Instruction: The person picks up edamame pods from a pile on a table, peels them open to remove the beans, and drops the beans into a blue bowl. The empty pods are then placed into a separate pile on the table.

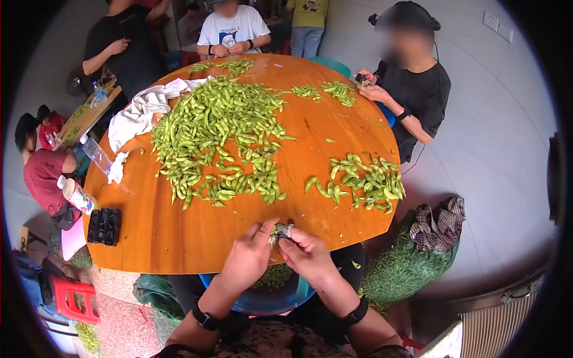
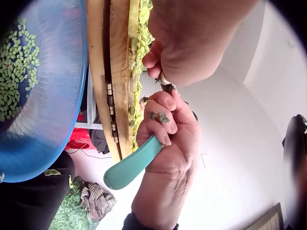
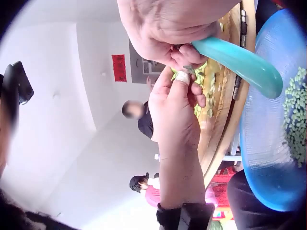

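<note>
At the near edge of the round wooden table my two hands meet over one edamame pod. My left hand pinches the pod between thumb and fingers; in the right wrist view one fingertip of that left hand looks wrapped in tape. My right hand grips a tool with a teal handle, its tip hidden at the pod. A blue basin with shelled beans sits under the hands, below the table edge.
A big heap of pods covers the table's middle, and a smaller pile lies at the right. A white cloth, bottles and a black tray are on the left. Other people sit around the far side. A sack of pods stands on the floor to the right.
</note>
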The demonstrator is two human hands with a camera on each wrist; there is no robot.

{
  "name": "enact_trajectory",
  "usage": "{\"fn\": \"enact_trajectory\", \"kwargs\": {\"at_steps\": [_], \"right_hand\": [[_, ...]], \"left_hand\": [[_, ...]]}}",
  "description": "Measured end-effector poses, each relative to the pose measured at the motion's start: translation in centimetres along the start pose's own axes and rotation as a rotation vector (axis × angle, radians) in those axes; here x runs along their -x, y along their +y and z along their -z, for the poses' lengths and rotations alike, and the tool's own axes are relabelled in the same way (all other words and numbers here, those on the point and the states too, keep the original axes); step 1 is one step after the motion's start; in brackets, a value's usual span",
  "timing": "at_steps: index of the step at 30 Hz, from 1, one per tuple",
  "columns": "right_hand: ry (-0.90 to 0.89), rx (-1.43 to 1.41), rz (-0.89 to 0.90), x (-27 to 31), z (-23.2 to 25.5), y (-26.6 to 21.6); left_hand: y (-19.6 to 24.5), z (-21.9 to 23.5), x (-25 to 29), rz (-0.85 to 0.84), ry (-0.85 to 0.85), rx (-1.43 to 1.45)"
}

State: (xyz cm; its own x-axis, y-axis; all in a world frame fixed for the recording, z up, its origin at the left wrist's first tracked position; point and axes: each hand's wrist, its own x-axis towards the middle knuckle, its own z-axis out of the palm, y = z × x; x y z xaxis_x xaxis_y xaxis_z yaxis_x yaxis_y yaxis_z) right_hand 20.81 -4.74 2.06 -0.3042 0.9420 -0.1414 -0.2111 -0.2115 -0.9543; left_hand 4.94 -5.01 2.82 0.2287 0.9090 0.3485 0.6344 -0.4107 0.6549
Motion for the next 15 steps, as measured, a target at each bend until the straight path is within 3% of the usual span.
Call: {"fn": "enact_trajectory", "kwargs": {"at_steps": [6, 11, 15], "right_hand": [[0.02, -0.091, -0.11, -0.3, -1.0, -0.7], [0.055, -0.13, -0.17, -0.8, -1.7, -0.6], [0.07, -0.186, -0.235, -1.0, -1.9, -0.8]], "left_hand": [[-1.5, 0.1, -0.1, -0.04, -0.008, 0.077], [-1.5, -0.2, 0.2, 0.026, 0.064, 0.121], [-2.1, -0.6, 0.5, -0.023, 0.124, 0.116]]}}
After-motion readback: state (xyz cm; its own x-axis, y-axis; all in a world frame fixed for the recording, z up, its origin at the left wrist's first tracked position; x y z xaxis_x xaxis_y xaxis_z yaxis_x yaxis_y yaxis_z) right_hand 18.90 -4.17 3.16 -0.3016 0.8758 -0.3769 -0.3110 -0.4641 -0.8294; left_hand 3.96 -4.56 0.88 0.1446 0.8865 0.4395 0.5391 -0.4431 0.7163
